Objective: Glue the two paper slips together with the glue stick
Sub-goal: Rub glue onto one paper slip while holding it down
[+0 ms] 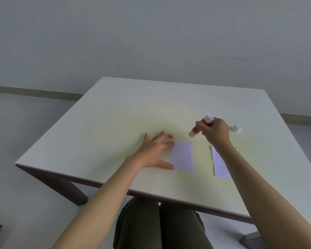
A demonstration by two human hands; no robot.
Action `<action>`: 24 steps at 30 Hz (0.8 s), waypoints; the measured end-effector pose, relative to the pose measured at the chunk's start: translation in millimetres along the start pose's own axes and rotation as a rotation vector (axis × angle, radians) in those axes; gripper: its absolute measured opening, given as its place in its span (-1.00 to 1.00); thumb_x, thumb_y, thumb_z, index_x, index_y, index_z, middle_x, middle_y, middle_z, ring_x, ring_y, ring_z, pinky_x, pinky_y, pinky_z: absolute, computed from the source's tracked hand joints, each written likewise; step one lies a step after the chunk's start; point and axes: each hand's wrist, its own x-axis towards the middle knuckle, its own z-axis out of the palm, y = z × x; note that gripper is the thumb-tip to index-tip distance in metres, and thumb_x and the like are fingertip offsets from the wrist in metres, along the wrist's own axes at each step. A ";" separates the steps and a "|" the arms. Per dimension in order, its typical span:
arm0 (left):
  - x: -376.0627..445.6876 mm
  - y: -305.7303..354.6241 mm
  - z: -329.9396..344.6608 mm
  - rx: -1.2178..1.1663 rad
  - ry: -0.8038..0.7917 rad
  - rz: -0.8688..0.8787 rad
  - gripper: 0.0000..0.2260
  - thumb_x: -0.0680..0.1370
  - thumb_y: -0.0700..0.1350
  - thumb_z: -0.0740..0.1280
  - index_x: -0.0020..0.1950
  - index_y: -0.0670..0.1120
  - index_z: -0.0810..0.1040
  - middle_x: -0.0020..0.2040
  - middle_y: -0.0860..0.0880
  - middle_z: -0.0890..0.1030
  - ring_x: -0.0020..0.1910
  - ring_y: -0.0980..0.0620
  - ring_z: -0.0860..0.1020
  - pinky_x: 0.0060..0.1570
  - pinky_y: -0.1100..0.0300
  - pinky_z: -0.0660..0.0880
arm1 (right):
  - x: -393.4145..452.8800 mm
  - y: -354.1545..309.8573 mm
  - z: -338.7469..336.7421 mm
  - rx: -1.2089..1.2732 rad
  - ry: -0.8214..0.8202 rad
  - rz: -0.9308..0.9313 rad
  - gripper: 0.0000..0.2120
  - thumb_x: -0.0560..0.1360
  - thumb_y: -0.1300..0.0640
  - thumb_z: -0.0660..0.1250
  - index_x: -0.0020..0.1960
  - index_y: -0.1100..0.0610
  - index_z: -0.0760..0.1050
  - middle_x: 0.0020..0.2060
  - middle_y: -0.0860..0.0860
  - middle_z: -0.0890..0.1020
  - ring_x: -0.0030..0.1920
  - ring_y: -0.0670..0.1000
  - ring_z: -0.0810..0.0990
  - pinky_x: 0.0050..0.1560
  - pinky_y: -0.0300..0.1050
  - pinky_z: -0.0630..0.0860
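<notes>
My right hand (214,131) holds a closed grip around the glue stick (201,126), lifted off the counter (115,112), its lower white end tilted toward my left. My left hand (155,151) lies spread, gripping nothing, fingertips (170,144) on the left edge of the near paper slip (182,156). The second paper slip (220,165) lies under my right forearm, well apart from the first. A white cap (236,128) rests just beyond my right grip. Risk, as I judge it: light pinning lets the slip drag or crease under the stick, and my forearm could shift the second slip. The red label's writing is too blurred to read.
</notes>
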 end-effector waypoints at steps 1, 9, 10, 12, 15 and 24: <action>0.5 0.4 -1.7 0.002 -0.002 0.006 -0.22 0.31 0.31 0.40 0.46 0.06 0.28 0.47 0.09 0.19 0.54 0.08 -0.08 0.40 -0.31 -0.27 | -1.9 -2.0 -5.3 0.104 0.050 0.006 -0.81 0.37 0.12 0.36 -0.39 0.15 0.49 -0.51 0.03 0.49 -0.50 -0.03 0.37 -0.44 -0.19 0.30; -1.7 2.1 -7.2 0.013 0.027 -0.001 -0.19 0.28 0.35 0.39 0.45 0.07 0.28 0.44 0.15 0.29 0.54 0.12 -0.01 0.43 -0.12 -0.38 | -30.2 -13.2 -29.8 0.423 0.112 0.019 -0.91 0.41 0.17 0.34 -0.27 0.10 0.57 -0.45 0.05 0.53 -0.52 -0.06 0.43 -0.43 -0.21 0.39; -2.5 1.9 -7.6 0.003 0.031 -0.006 -0.19 0.28 0.36 0.39 0.45 0.08 0.27 0.45 0.16 0.29 0.53 0.14 -0.01 0.43 -0.12 -0.38 | -34.6 -14.9 -30.5 0.425 0.111 0.009 -0.89 0.41 0.17 0.34 -0.28 0.07 0.58 -0.45 0.04 0.53 -0.51 -0.05 0.43 -0.42 -0.21 0.39; -4.1 1.9 -9.0 -0.008 0.035 -0.014 -0.18 0.30 0.36 0.38 0.47 0.08 0.25 0.46 0.16 0.28 0.53 0.16 -0.01 0.45 -0.14 -0.37 | -44.4 -19.5 -30.9 0.441 0.110 -0.017 -0.85 0.41 0.17 0.34 -0.31 0.02 0.59 -0.45 0.03 0.54 -0.49 -0.04 0.44 -0.42 -0.21 0.41; -6.7 4.2 -12.1 -0.080 0.070 -0.017 -0.26 0.35 0.28 0.40 0.46 0.08 0.27 0.46 0.19 0.29 0.53 0.17 0.02 0.46 -0.16 -0.33 | -58.1 -25.3 -29.9 0.528 0.090 -0.045 -0.86 0.43 0.19 0.34 -0.28 0.04 0.60 -0.44 0.02 0.58 -0.47 -0.02 0.48 -0.42 -0.21 0.46; -6.8 81.3 -25.0 -1.158 0.608 -0.007 -0.83 0.47 -0.07 0.39 0.05 0.05 0.64 0.03 0.09 0.69 0.13 0.14 0.60 0.17 0.29 0.47 | -86.2 -28.9 10.1 1.273 -0.277 0.455 -0.88 0.53 0.12 0.29 0.03 0.15 0.50 -0.23 0.04 0.70 -0.52 -0.09 0.47 -0.45 -0.32 0.47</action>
